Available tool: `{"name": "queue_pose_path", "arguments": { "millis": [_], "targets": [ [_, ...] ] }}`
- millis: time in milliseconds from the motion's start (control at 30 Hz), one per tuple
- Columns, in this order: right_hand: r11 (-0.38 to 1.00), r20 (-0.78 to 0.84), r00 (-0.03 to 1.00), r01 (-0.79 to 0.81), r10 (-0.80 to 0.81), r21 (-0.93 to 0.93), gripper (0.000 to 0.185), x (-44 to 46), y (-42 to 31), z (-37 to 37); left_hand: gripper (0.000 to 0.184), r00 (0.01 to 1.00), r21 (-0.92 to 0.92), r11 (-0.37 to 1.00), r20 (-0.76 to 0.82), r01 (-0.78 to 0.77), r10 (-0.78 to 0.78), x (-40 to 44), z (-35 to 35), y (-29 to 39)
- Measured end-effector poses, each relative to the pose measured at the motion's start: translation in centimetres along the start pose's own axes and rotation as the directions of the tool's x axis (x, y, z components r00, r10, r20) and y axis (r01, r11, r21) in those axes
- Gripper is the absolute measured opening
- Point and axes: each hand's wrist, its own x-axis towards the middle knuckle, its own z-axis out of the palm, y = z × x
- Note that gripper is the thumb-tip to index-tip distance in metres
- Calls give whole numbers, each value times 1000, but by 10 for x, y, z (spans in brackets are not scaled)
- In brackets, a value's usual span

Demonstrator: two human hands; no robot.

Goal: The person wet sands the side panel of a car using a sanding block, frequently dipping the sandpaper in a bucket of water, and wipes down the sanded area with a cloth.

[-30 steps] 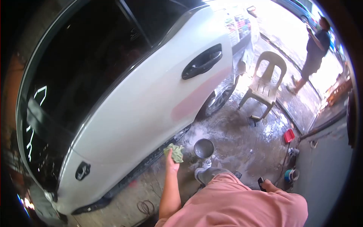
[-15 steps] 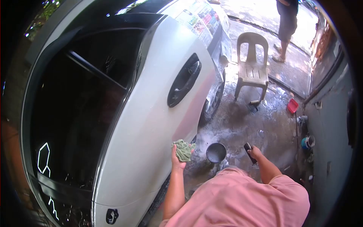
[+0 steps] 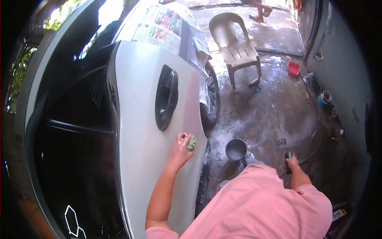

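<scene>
My left hand [image 3: 179, 150] is closed around a bunched green cloth [image 3: 191, 143] against the pale car door [image 3: 159, 167], below the dark door handle [image 3: 172, 95]. A pinkish patch [image 3: 191, 105] runs down the panel just above the cloth. Off to the right, over the wet floor, my right hand [image 3: 293, 162] grips a dark oblong block [image 3: 287, 164]; its exact kind is unclear. Between the two hands, a dark round bucket [image 3: 236, 150] stands on the ground.
A plastic chair [image 3: 238, 52] stands beyond the bucket, near the car's wheel [image 3: 212, 93]. Newspaper [image 3: 159, 30] covers part of the car body. Along the right wall [image 3: 346, 75] lie a red dustpan-like tray [image 3: 293, 68] and a paint can [image 3: 324, 97]. Another person's legs [image 3: 260, 10] show at the top.
My left hand has brought the cloth up onto the door panel, having held it palm-up near the door's edge. My right hand keeps its dark block. The view has shifted, and the other person has moved.
</scene>
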Motion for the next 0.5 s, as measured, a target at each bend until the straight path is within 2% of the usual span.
{"name": "queue_pose_path", "arguments": {
  "millis": [67, 200, 300, 333, 367, 400, 467, 500],
  "targets": [
    [999, -26, 1000, -10, 11, 36, 50, 1, 23, 5, 66, 997, 136, 990, 73, -41, 31, 3, -26, 3],
    [993, -71, 997, -31, 40, 118, 51, -6, -1, 16, 66, 981, 166, 985, 193, -40, 7, 5, -87, 11],
    [986, -17, 995, 104, -102, 134, 54, 12, -49, 48, 66, 967, 219, 975, 252, -22, -35, 6, -139, 22],
    [986, -6, 992, 128, -128, 106, 57, 3, -83, 54, 65, 981, 262, 963, 195, -61, 9, 10, -154, 17],
    [966, 17, 973, 228, -232, 125, 57, 3, -115, 68, 65, 989, 305, 948, 134, -94, 55, 16, -167, 8],
    [952, 110, 954, 260, -279, 161, 59, -14, -159, 68, 64, 992, 347, 930, 84, -120, 96, 19, -179, 0],
    [835, 76, 865, 450, -495, 317, 56, -46, -239, 90, 62, 981, 366, 918, -51, -156, 187, 37, -205, -10],
    [777, 94, 820, 491, -565, 393, 53, -47, -279, 115, 63, 970, 405, 899, -96, -168, 225, 47, -213, -17]
  ]
}}
